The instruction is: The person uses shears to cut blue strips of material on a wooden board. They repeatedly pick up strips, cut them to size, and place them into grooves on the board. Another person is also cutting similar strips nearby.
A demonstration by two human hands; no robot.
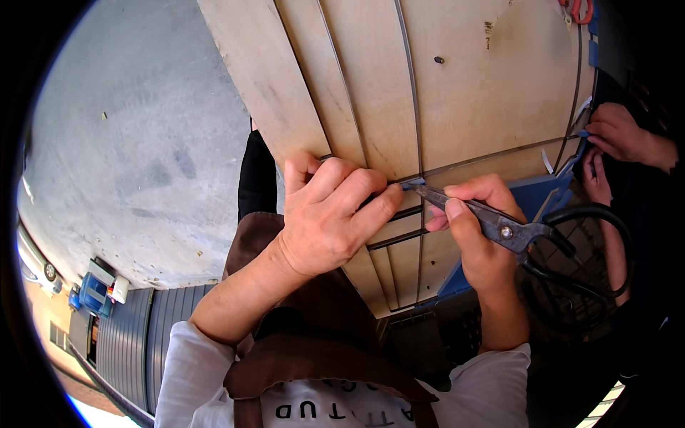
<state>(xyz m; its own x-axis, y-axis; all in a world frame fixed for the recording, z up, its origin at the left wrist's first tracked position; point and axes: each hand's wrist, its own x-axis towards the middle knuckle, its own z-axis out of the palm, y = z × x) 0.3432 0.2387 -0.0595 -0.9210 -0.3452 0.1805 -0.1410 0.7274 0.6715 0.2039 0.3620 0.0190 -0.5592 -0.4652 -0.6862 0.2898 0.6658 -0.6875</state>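
Note:
A pale plywood board (492, 107) lies before me, with thin dark strips set into long grooves. My left hand (330, 214) rests on it near the crossing of the strips, fingers curled and pressed in; whatever they pinch is hidden. In my right hand (485, 246) is a pair of scissors (506, 232), dark metal with black loop handles, gripped by its blades around the pivot. The scissors' tip touches a small blue piece (412, 185) beside my left little finger. The loops stick out to the right, outside my grip.
At the right, another person's hand (621, 134) works at the board's edge, the other hand (596, 175) just below. A red-handled tool (581, 11) lies at the far right corner. Blue material (514, 196) borders the board. Grey concrete floor (143, 128) extends to the left.

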